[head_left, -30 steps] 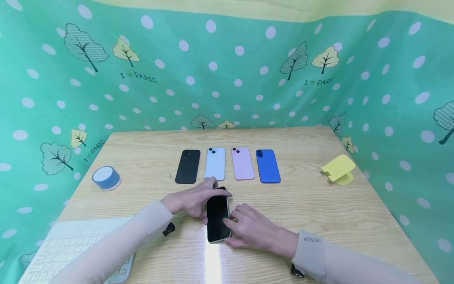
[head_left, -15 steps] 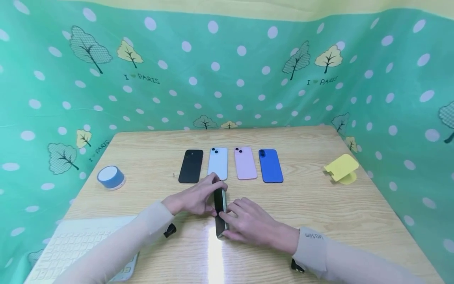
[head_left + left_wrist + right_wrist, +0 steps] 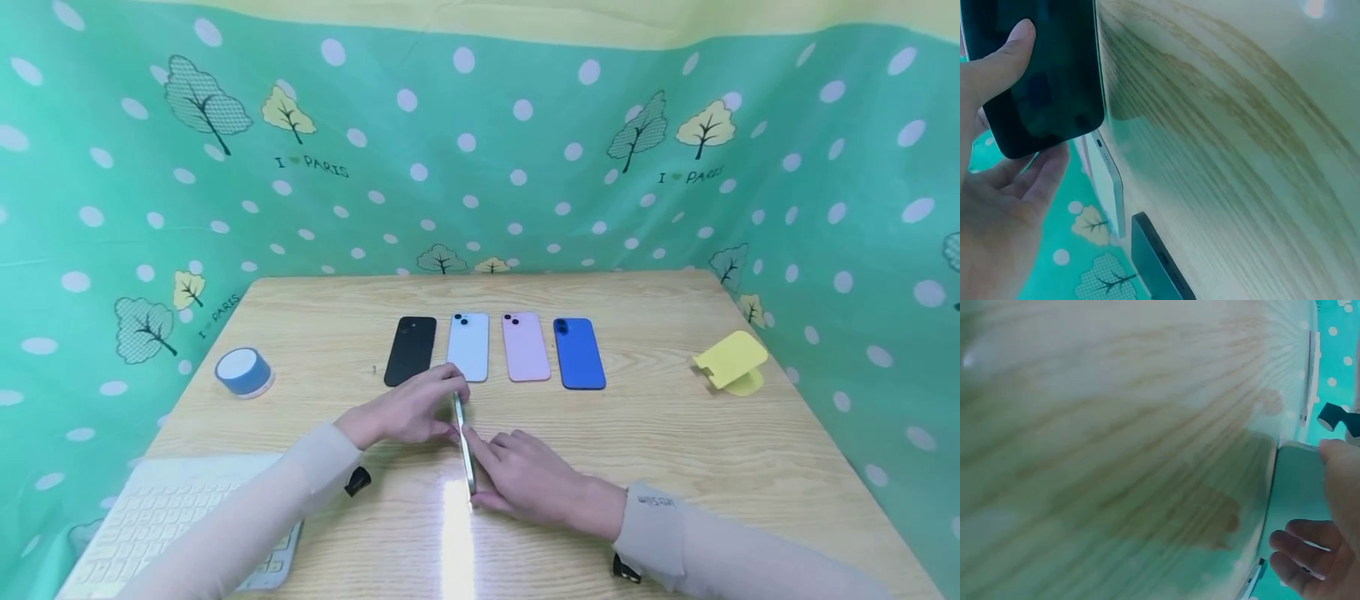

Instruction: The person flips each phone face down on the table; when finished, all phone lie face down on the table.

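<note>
A smartphone [image 3: 465, 454] stands on its long edge on the wooden table, seen edge-on from the head. My left hand [image 3: 412, 408] grips its far end; in the left wrist view the thumb lies on the dark screen [image 3: 1054, 81] and the fingers curl around the end. At the near end my right hand [image 3: 536, 483] holds it, thumb at the lower corner and index finger at the upper edge. The right wrist view shows the pale green back [image 3: 1300, 487], with the other fingers curled beside it.
Behind lie a black phone [image 3: 411, 350], a light blue phone [image 3: 469, 348], a pink phone [image 3: 526, 347] and a blue phone [image 3: 579, 354]. A blue-and-white round object [image 3: 244, 372] and white keyboard [image 3: 172, 500] are at left, a yellow phone stand [image 3: 731, 361] at right.
Both hands have tipped the smartphone from lying screen up onto its long edge. The row of phones keeps its place on the table; the head view has shifted slightly.
</note>
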Motion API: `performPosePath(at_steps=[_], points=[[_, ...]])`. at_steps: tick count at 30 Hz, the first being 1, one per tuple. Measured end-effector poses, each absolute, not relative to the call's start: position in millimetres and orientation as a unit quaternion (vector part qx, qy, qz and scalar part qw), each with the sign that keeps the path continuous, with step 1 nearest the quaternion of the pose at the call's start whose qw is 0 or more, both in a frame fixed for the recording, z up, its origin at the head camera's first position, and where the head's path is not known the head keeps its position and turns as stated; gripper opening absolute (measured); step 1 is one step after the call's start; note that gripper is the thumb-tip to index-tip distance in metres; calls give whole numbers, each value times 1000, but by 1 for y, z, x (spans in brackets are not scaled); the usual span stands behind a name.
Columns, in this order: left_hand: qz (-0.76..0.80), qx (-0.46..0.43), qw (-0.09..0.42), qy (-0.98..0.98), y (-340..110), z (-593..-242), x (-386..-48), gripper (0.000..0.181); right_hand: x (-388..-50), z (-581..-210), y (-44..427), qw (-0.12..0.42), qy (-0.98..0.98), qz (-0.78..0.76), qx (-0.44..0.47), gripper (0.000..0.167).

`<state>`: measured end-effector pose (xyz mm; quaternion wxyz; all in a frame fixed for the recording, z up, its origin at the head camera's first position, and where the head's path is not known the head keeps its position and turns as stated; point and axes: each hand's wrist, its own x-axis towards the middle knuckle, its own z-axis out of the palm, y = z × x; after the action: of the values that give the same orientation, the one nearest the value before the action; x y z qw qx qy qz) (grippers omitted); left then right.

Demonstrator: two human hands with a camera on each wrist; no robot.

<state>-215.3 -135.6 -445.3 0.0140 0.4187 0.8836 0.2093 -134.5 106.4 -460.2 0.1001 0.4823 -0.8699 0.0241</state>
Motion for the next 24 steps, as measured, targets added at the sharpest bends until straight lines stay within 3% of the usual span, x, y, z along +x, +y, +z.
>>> performPosePath(at_steps=[9, 16, 24], points=[[202, 408, 24, 890, -141, -438, -214, 38, -132, -463, 105, 16, -885, 12, 464, 69], [192, 397, 78, 894, -144, -432, -211, 30, -131, -464, 107, 35, -879, -32, 474, 61], [163, 373, 162, 899, -144, -435, -199, 68, -131, -467, 105, 108, -856, -101, 496, 56]])
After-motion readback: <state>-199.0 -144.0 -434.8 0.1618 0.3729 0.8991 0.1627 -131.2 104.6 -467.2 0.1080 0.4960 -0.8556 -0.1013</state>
